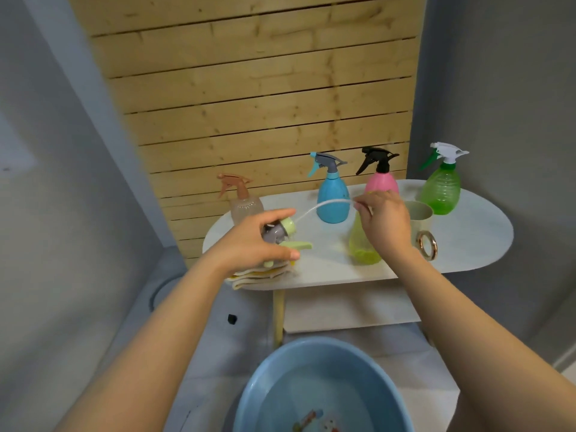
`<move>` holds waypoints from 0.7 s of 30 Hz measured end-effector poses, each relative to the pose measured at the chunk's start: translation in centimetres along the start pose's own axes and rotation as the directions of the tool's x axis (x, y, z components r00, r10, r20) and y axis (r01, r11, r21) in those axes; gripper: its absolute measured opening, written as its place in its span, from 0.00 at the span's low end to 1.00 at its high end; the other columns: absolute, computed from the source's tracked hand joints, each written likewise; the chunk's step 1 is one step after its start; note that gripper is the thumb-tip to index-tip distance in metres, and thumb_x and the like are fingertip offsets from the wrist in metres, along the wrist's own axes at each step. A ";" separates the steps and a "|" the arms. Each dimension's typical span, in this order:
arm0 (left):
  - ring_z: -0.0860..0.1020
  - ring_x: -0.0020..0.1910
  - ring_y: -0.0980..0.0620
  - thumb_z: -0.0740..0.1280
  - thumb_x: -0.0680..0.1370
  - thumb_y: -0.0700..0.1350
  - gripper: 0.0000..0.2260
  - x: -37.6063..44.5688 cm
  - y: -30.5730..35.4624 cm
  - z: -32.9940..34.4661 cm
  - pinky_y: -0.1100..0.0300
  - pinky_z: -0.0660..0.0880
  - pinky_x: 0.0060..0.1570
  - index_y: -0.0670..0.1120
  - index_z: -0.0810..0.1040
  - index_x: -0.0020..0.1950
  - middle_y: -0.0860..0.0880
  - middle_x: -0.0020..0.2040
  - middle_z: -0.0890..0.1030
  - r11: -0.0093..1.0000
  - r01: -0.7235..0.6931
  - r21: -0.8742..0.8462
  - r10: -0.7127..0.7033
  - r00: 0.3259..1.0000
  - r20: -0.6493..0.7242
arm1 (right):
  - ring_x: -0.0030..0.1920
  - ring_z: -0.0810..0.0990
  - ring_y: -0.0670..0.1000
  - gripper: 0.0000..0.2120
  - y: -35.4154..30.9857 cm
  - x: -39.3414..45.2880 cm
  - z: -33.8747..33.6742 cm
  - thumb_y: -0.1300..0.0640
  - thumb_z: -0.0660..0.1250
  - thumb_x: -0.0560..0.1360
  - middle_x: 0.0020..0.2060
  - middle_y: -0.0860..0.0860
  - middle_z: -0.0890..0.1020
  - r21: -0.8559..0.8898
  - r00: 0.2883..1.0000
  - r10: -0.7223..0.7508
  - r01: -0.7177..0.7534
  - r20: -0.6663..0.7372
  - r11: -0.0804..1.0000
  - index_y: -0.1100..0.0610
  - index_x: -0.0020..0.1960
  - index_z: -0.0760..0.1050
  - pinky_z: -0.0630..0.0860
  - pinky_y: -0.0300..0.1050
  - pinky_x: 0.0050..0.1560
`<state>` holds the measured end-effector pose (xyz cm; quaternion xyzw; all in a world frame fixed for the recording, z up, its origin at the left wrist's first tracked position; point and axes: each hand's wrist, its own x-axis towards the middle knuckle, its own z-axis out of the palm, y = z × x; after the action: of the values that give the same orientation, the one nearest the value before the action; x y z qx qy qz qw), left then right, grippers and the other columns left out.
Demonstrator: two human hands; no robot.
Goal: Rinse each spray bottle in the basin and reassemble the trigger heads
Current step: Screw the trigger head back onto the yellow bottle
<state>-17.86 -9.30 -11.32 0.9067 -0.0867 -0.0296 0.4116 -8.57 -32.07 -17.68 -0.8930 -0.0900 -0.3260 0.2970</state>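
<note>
Right now the left hand (258, 241) is gripping a detached trigger head (282, 235), grey with a pale green collar and lever, its fingers curled closed around the body above a folded cloth (265, 274) lying at the near left edge of the white oval table (467, 244). A clear dip tube (321, 204) is arcing from that head across to the right hand (385, 226), whose thumb and forefinger are pinching the tube's far end while the other fingers are hanging loosely bent. Behind the right hand, a yellow-green bottle (361, 247) is standing on the table without its head, partly hidden by the wrist. Along the back of the table, four assembled bottles are standing upright: a clear bottle with a brown trigger (244, 208), a blue bottle (333, 201), a pink bottle with a black trigger (381, 182) and a green bottle with a white trigger (442, 190). A beige cup (420, 215) is sitting just beside the right hand, with a metallic ring (427, 244) at its near side. Below the table, a blue basin (258, 391) is holding water, well apart from both hands.
</note>
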 end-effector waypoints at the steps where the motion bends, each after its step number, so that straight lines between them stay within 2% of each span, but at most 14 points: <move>1: 0.69 0.63 0.61 0.78 0.66 0.46 0.34 0.4 0.6 0.2 0.67 0.65 0.58 0.58 0.69 0.70 0.58 0.64 0.72 0.999 -0.031 -0.019 0.030 0.998 -0.046 | 0.50 0.76 0.57 0.09 0.3 0.5 -0.4 0.59 0.65 0.76 0.46 0.56 0.83 0.041 0.999 0.039 -0.038 -0.026 0.998 0.60 0.52 0.82 0.63 0.41 0.43; 4: 0.70 0.60 0.60 0.79 0.66 0.46 0.34 1.6 2.3 0.9 0.75 0.66 0.56 0.55 0.70 0.69 0.57 0.62 0.71 0.990 -0.138 0.028 0.141 0.969 -0.205 | 0.43 0.75 0.50 0.08 0.8 2.2 -1.3 0.58 0.65 0.76 0.46 0.51 0.82 0.173 0.985 0.158 -0.145 -0.067 0.974 0.57 0.50 0.82 0.63 0.39 0.42; 7: 0.62 0.69 0.57 0.79 0.66 0.46 0.35 2.8 3.7 1.2 0.72 0.58 0.62 0.54 0.69 0.70 0.54 0.65 0.67 0.958 -0.219 0.183 0.266 0.919 -0.290 | 0.41 0.73 0.49 0.07 0.8 3.7 -1.4 0.58 0.65 0.77 0.41 0.48 0.78 0.280 0.968 0.244 -0.221 -0.049 0.934 0.57 0.51 0.80 0.66 0.40 0.42; 8: 0.59 0.70 0.58 0.79 0.66 0.46 0.35 3.2 4.0 1.2 0.74 0.55 0.62 0.53 0.69 0.70 0.54 0.64 0.66 0.943 -0.246 0.224 0.307 0.904 -0.299 | 0.41 0.74 0.49 0.07 0.9 4.0 -1.3 0.58 0.65 0.77 0.41 0.48 0.78 0.327 0.963 0.267 -0.242 -0.033 0.914 0.58 0.51 0.80 0.66 0.39 0.42; 11: 0.58 0.70 0.56 0.79 0.65 0.45 0.35 4.6 4.4 1.6 0.84 0.47 0.56 0.50 0.70 0.70 0.55 0.59 0.68 0.894 -0.320 0.312 0.412 0.862 -0.295 | 0.41 0.76 0.49 0.05 1.7 4.8 -0.8 0.59 0.66 0.76 0.39 0.49 0.78 0.447 0.953 0.302 -0.279 0.022 0.850 0.57 0.50 0.79 0.69 0.36 0.39; 13: 0.58 0.70 0.55 0.79 0.65 0.45 0.35 5.1 4.4 2.0 0.85 0.44 0.56 0.48 0.70 0.71 0.52 0.61 0.70 0.870 -0.337 0.360 0.445 0.852 -0.277 | 0.40 0.76 0.49 0.03 2.3 5.0 -0.6 0.59 0.67 0.75 0.38 0.49 0.78 0.492 0.946 0.314 -0.311 0.079 0.813 0.57 0.49 0.79 0.69 0.29 0.34; 15: 0.57 0.71 0.56 0.78 0.66 0.45 0.36 5.7 4.1 2.5 0.85 0.43 0.56 0.48 0.69 0.71 0.51 0.64 0.71 0.859 -0.340 0.383 0.451 0.857 -0.251 | 0.39 0.75 0.47 0.04 2.9 5.0 -0.3 0.58 0.68 0.75 0.38 0.49 0.78 0.466 0.938 0.329 -0.342 0.112 0.816 0.55 0.49 0.79 0.68 0.28 0.34; 18: 0.56 0.71 0.56 0.78 0.67 0.46 0.36 6.3 3.8 2.8 0.77 0.47 0.59 0.49 0.68 0.72 0.51 0.65 0.70 0.850 -0.332 0.410 0.446 0.867 -0.223 | 0.37 0.73 0.41 0.03 3.2 4.9 -0.2 0.59 0.68 0.75 0.39 0.48 0.78 0.434 0.934 0.324 -0.356 0.149 0.828 0.53 0.47 0.79 0.65 0.23 0.31; 21: 0.54 0.73 0.55 0.77 0.67 0.47 0.36 7.0 3.8 2.5 0.74 0.47 0.60 0.48 0.67 0.73 0.51 0.66 0.69 0.848 -0.293 0.441 0.394 0.906 -0.155 | 0.41 0.73 0.45 0.04 3.4 4.7 -0.6 0.62 0.66 0.75 0.41 0.48 0.76 0.451 0.924 0.326 -0.383 0.201 0.806 0.57 0.45 0.79 0.65 0.22 0.34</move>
<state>-11.85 -14.88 -10.03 0.9385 -0.2023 0.1734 0.2194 -4.06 -35.32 -15.93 -0.8084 -0.0165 -0.1807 0.5600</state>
